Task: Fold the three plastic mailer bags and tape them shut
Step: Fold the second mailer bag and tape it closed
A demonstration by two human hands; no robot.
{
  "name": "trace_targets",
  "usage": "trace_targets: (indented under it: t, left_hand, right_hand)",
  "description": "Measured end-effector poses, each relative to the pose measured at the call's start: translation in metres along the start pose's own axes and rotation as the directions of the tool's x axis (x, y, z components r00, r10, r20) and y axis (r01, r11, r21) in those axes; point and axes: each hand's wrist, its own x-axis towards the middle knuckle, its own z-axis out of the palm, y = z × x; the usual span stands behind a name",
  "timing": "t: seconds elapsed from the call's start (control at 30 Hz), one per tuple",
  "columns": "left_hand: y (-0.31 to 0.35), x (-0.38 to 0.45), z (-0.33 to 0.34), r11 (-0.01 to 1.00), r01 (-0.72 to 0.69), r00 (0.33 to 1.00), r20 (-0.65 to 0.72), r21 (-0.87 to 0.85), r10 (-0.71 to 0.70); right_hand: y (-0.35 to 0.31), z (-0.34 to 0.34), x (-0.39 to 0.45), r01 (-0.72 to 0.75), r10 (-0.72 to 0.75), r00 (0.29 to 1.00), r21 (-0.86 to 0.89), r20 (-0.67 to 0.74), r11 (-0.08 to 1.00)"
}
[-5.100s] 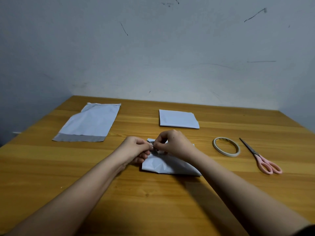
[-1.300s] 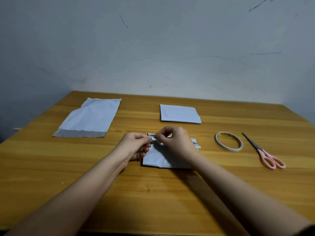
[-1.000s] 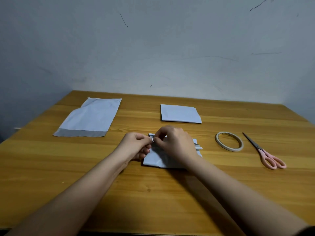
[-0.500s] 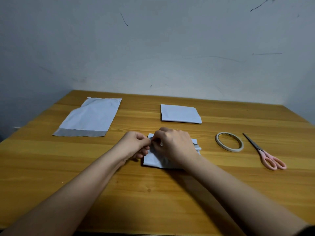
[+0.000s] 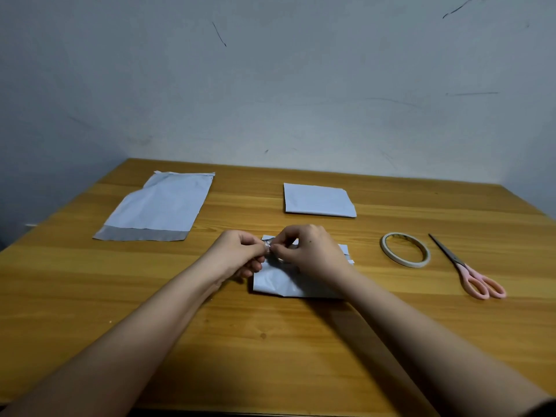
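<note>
A person sits at a wooden table (image 5: 301, 341) with both forearms reaching in from the near edge. The left hand (image 5: 237, 254) and right hand (image 5: 310, 251) meet over a folded mailer bag (image 5: 279, 284) lying at the table's middle, its near edge showing below the wrists. Both hands have curled fingers and pinch a small shiny scrap, probably a bit of tape (image 5: 267, 245), between their fingertips just above the bag's far left corner; how much of it touches the bag is hard to tell. A second folded bag (image 5: 319, 201) lies flat farther back, well apart from the hands. An unfolded mailer bag (image 5: 162, 206) lies at the far left, its grey adhesive strip turned toward the person. To the right of the hands rests a tape roll (image 5: 404, 249), and just beside it, farther right, pink-handled scissors (image 5: 469, 267) lie closed with the blades pointing away
</note>
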Motion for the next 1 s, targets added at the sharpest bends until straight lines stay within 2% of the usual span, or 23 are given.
trace_targets:
  t: [0.1,0.2,0.33,0.47,0.57,0.7,0.83,1.0]
  left_hand:
    - [-0.002,0.002,0.0,1.0,0.0,1.0,0.0,0.018,0.0]
    - [-0.003,0.004,0.0,0.999,-0.002,1.0,-0.004,0.036,0.002]
    - [-0.004,0.005,0.002,0.997,-0.032,0.999,-0.023,0.064,0.034]
    - [-0.006,0.005,0.002,0.997,-0.048,0.998,-0.031,0.068,0.05]
    - [-0.007,0.005,0.002,0.997,-0.056,0.998,-0.032,0.055,0.058]
    - [-0.007,0.005,0.001,0.999,-0.043,0.999,-0.025,0.026,0.044]
    - [-0.005,0.005,-0.001,0.999,-0.034,0.999,-0.021,0.02,0.035]
    - [-0.003,0.003,-0.002,1.0,-0.023,1.0,-0.009,0.016,0.023]
  right_hand:
    - [-0.005,-0.004,-0.001,0.064,-0.067,0.998,-0.189,-0.007,0.98]
    - [-0.009,-0.005,-0.002,0.197,-0.214,0.977,-0.403,0.003,0.894]
    - [-0.007,0.001,-0.002,0.298,-0.35,0.937,-0.513,-0.005,0.805]
    - [-0.008,0.005,-0.005,0.277,-0.337,0.94,-0.481,-0.042,0.832]
    - [-0.01,0.004,-0.005,0.185,-0.229,0.971,-0.398,-0.066,0.899]
    - [-0.004,0.001,-0.001,0.084,-0.096,0.994,-0.185,-0.06,0.979]
    - [0.004,-0.001,0.001,0.048,-0.049,0.999,0.03,0.008,0.998]
    - [0.001,-0.004,0.0,0.083,-0.084,0.996,-0.022,-0.02,0.996]
